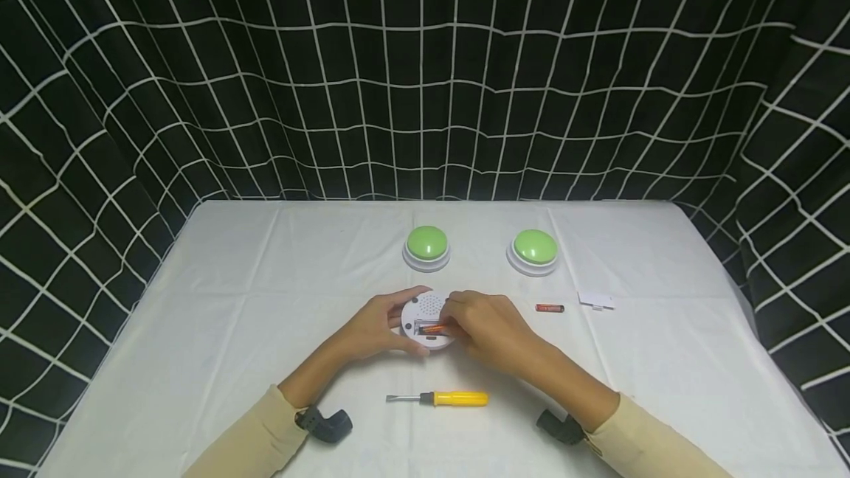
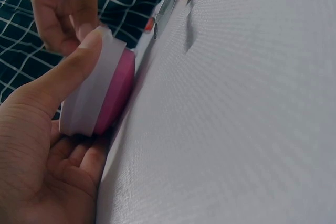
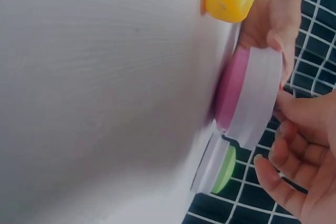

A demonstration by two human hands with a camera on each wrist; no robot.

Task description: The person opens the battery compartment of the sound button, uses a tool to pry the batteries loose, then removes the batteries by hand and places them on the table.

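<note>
A round push-button (image 1: 425, 306), white base with a pink dome (image 3: 231, 90), is turned dome-down over the table. My left hand (image 1: 376, 327) grips it by the rim, thumb on the near side and fingers round the far side. Its speaker holes and uncovered battery compartment face up. One orange-red battery (image 1: 433, 329) lies at that compartment, and my right hand (image 1: 488, 330) pinches its right end with thumb and fingertips, partly hiding it. In the right wrist view, the thumb and fingers of my right hand (image 3: 304, 153) meet at the back of the base.
Two green push-buttons (image 1: 427, 243) (image 1: 535, 248) stand farther back. To the right lie a loose battery (image 1: 550, 308) and a small white cover (image 1: 596, 301). A yellow-handled screwdriver (image 1: 458, 398) lies in front of the hands on the white cloth (image 1: 279, 271).
</note>
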